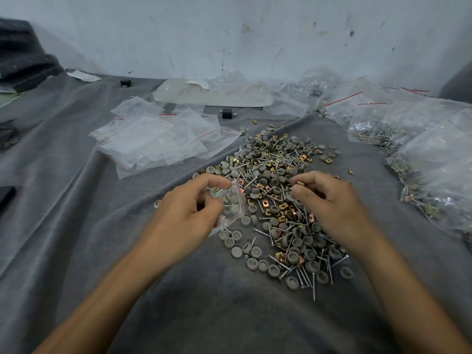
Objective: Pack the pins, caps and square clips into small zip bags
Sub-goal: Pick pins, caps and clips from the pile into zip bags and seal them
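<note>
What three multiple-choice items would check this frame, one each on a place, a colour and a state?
1. Where does the stack of empty zip bags lie, relative to the pile of loose parts?
A. Left of it and farther back.
B. Right of it.
C. Under it.
2. What colour are the caps?
A. Red.
B. Grey.
C. Blue.
3. What is the left hand doing?
A. Lying flat.
B. Hanging idle.
C. Gripping a small zip bag.
Key: 1 A, the clear stack sits to the far left of the pile; 2 B, every cap in view is grey; 3 C, its fingers curl round the part-filled bag.
</note>
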